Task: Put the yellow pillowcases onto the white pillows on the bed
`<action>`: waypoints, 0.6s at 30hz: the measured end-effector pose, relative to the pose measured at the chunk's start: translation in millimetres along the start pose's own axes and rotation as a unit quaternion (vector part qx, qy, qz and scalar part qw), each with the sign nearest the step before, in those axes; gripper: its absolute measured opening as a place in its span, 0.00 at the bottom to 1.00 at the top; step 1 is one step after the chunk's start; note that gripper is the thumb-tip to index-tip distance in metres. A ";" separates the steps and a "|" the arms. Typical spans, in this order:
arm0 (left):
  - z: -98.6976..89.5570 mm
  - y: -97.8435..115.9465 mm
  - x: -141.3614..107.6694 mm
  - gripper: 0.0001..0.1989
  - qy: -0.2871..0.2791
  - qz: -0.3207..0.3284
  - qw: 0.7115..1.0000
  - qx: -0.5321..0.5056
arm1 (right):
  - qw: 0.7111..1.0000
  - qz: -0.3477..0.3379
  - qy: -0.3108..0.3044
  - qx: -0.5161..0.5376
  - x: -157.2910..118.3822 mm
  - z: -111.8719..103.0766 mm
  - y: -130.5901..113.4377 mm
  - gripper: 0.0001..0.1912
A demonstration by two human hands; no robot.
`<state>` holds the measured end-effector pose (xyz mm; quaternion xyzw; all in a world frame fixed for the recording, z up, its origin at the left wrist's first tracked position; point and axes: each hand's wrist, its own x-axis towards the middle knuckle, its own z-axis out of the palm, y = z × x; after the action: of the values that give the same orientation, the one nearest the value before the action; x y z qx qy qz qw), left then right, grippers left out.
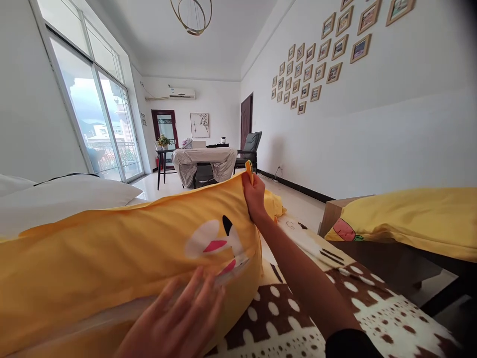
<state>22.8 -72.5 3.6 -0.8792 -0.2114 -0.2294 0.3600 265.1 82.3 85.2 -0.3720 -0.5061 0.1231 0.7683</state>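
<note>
Centrally, the right hand (254, 196) pinches the yellow cover (130, 238) by its corner, length running leftward; at lower centre, the left hand (175, 318), fingers slightly spread, lies nearer its pale strip.

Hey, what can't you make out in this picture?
All in the head view:
Left hand: blurred, its wrist cut off by the bottom edge.
Yellow cover in the right hand: its left end cut off by the left edge; whatever is directly behind it, hidden by the cover.
Yellow pillow: cut off by the right edge.
Framed pictures: details too small.
</note>
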 end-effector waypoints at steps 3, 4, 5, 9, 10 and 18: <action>15.6 -8.0 27.2 0.20 0.017 0.019 0.996 0.081 | 1.000 -0.010 0.010 0.012 -2.0 -3.5 -6.5 0.19; 19.1 -10.7 35.1 0.19 0.029 0.026 0.994 0.101 | 1.000 -0.013 0.009 0.016 -2.2 -5.1 -8.6 0.19; 21.5 -12.7 41.8 0.17 0.044 0.033 0.992 0.113 | 1.000 -0.015 0.007 0.021 -1.9 -6.7 -10.1 0.19; 21.1 -9.7 52.3 0.10 0.046 0.088 0.989 0.111 | 1.000 -0.014 0.010 0.020 3.0 -10.2 -8.4 0.19; 20.1 -6.8 51.2 0.10 0.035 0.110 0.988 0.104 | 1.000 -0.012 0.020 0.017 5.1 -9.9 -6.2 0.20; 26.2 1.8 34.9 0.11 -0.052 0.138 0.978 0.146 | 0.999 0.035 0.007 0.033 19.9 -9.3 14.8 0.19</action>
<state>58.4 -47.3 5.3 -0.8486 -0.1380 -0.0981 0.5012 285.1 99.7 86.7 -0.3645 -0.4827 0.1639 0.7793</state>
